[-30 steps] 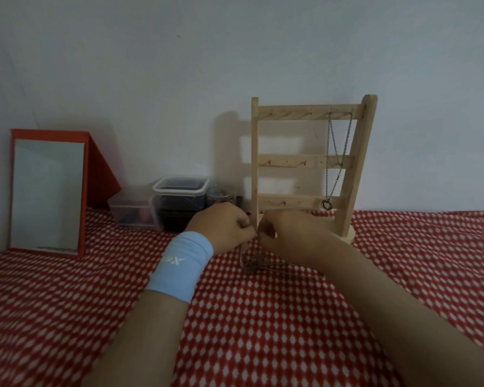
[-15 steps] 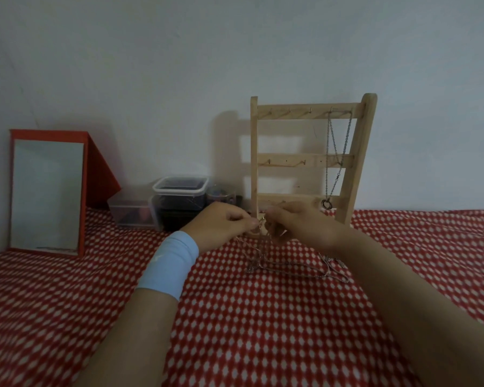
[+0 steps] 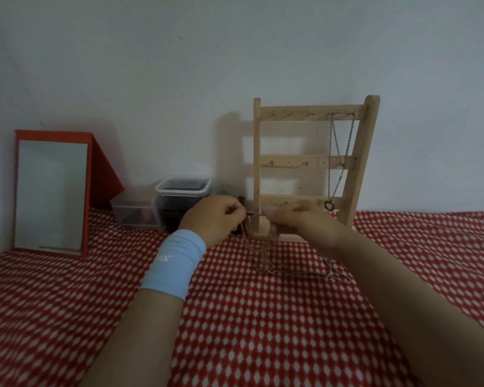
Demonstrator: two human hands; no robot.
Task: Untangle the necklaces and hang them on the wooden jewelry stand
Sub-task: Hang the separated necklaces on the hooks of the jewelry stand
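The wooden jewelry stand (image 3: 313,162) stands upright against the wall. One silver necklace (image 3: 336,160) with a ring pendant hangs from a hook on its top bar at the right. In front of the stand's base, my left hand (image 3: 215,219), with a light blue wristband, and my right hand (image 3: 294,222) each pinch a thin chain, a short piece stretched between them. The rest of the tangled necklaces (image 3: 291,270) hangs down from my fingers and trails on the cloth to the right.
A red-and-white checked cloth (image 3: 235,317) covers the surface. A red-framed mirror (image 3: 51,192) leans at the left. Two clear plastic boxes (image 3: 162,205) sit by the wall, left of the stand. The wall is close behind everything.
Both hands have risen off the cloth and drawn slightly apart, lifting the chain. More of the tangle now shows, spread on the cloth to the right.
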